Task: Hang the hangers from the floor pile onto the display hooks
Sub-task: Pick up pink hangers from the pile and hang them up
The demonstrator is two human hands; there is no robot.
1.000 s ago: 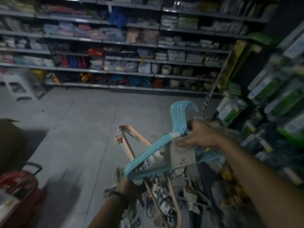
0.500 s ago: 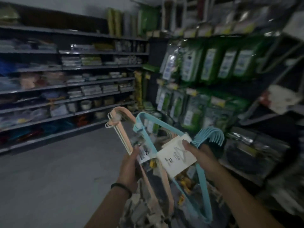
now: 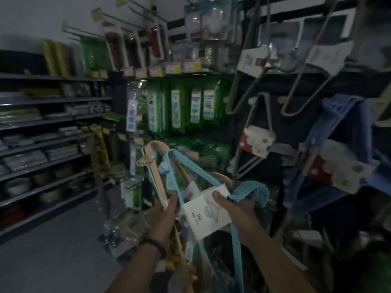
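Note:
My right hand point(image 3: 234, 214) grips a bundle of light blue hangers point(image 3: 247, 192) by its white paper sleeve point(image 3: 206, 214), hooks pointing right. My left hand point(image 3: 164, 218) holds a bundle of pink hangers point(image 3: 151, 161) upright just left of the blue one. Both bundles are at chest height in front of the display wall. Grey hangers point(image 3: 257, 132) and dark blue hangers point(image 3: 338, 123) hang from display hooks to the right. Bare metal hooks point(image 3: 118, 20) stick out at the top left of the wall.
Green packaged goods point(image 3: 179, 108) hang on the wall straight ahead. Long shelves point(image 3: 48, 123) of stock run along the left side. Grey floor point(image 3: 53, 250) lies at the lower left. Loose packaged items point(image 3: 124, 229) sit low near my left arm.
The view has swung up from the floor to the display wall. Both hands have lifted the blue and pink hanger bundles upward and closer to the hooks.

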